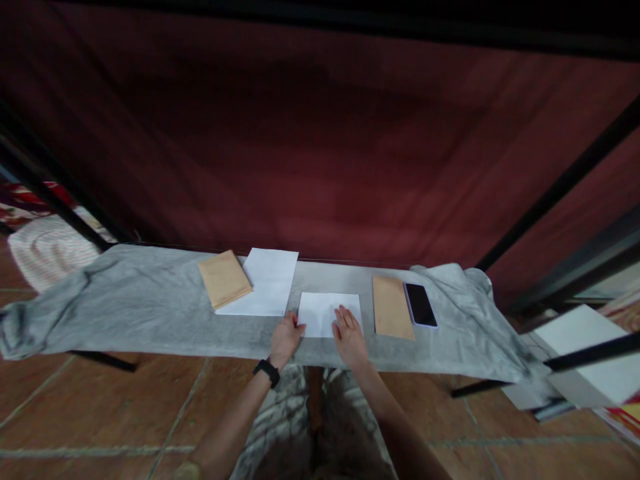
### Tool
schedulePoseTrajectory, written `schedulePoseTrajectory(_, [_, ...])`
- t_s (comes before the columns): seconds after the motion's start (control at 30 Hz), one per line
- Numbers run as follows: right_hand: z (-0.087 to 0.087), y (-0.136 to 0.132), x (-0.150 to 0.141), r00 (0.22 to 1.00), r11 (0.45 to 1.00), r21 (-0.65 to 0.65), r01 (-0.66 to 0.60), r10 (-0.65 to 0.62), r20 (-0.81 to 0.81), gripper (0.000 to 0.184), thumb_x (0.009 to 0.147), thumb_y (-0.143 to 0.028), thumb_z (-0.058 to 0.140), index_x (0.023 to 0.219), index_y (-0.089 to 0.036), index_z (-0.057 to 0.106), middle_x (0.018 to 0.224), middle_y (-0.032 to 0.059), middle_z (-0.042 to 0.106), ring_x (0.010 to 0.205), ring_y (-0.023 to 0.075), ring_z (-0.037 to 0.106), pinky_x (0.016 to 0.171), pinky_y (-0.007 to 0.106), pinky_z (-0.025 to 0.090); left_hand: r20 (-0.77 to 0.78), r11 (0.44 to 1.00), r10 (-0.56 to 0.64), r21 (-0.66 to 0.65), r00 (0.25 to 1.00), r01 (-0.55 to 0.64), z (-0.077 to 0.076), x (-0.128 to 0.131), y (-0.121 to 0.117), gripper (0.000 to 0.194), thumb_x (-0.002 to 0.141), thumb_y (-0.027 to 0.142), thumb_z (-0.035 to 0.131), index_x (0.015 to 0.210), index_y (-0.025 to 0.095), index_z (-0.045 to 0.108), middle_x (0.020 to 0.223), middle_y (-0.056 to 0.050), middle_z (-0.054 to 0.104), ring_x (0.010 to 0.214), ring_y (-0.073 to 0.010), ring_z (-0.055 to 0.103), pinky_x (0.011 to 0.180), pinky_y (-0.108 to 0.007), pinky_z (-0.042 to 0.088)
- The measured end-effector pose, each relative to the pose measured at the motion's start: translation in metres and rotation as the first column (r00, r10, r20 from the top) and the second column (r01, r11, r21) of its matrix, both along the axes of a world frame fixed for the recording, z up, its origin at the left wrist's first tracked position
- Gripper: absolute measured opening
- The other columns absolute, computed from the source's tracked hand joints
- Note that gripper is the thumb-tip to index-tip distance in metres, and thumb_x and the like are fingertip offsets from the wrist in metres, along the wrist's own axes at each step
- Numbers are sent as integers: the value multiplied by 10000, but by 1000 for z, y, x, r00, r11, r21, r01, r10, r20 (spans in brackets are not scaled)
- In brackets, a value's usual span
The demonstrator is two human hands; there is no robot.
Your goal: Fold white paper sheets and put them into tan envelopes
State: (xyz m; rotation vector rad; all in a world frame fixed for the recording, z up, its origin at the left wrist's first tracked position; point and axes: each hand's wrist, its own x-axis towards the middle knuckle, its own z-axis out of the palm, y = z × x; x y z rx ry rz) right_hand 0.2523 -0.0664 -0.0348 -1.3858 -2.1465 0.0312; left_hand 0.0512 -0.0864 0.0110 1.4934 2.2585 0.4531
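Observation:
A white sheet of paper (316, 312), smaller than the white sheets beside it and apparently folded, lies flat on the grey cloth in front of me. At its lower left corner my left hand (287, 335), with a black watch on the wrist, has curled fingers and the thumb on the paper's edge. My right hand (350, 337) rests on the right part of the same sheet, its fingers stretched out flat. Right of it lies a brown envelope (393, 308). To the left, a stack of brown envelopes (225, 279) partly covers larger white sheets (270, 283).
A phone (421, 305) with a dark screen lies beside the single envelope. The grey cloth (150, 300) covers a narrow bench-like surface and is bunched at both ends. Behind stands a dark red panel (320, 167) with black frame bars. A white box (575, 353) stands at right.

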Motion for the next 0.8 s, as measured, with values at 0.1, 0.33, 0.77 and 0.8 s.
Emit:
schedulePoseTrajectory(0.1, [-6,3,-8,997,998,-55,1,3,73,431,1019,-285,400,1413,-182,543,1517,100,493,1397,239,433,1151,421,341,-19,1000,2,-6,1000,-2,0,0,-4,165,906,275,616,1039,191,566,886,-33,707,834,-183,673,706,-262,421])
schedulePoseTrajectory(0.33, [-15,-1,-3,981,990,-111,89,-67,183,465,1031,-345,416,1477,-229,477,1572,93,400,1432,275,401,1178,464,273,-368,942,-151,226,917,246,0,29,-14,291,982,196,394,1182,167,604,1158,-128,668,1105,-251,616,973,-400,455])
schedulePoseTrajectory(0.77, [-14,8,3,975,970,-138,200,-182,130,478,1036,-262,306,1443,-116,510,1508,148,483,1394,259,461,1181,464,274,-460,810,-421,196,781,552,-43,51,17,524,1038,406,304,1503,191,412,1599,-87,363,1488,-256,301,1211,-494,251])
schedulePoseTrajectory(0.8, [-12,12,0,976,969,-142,200,-184,119,479,1036,-261,302,1427,-100,527,1490,163,501,1388,266,469,1181,470,272,-465,813,-418,192,780,550,-42,51,16,520,1036,393,307,1506,193,409,1600,-86,362,1490,-256,297,1212,-494,251])
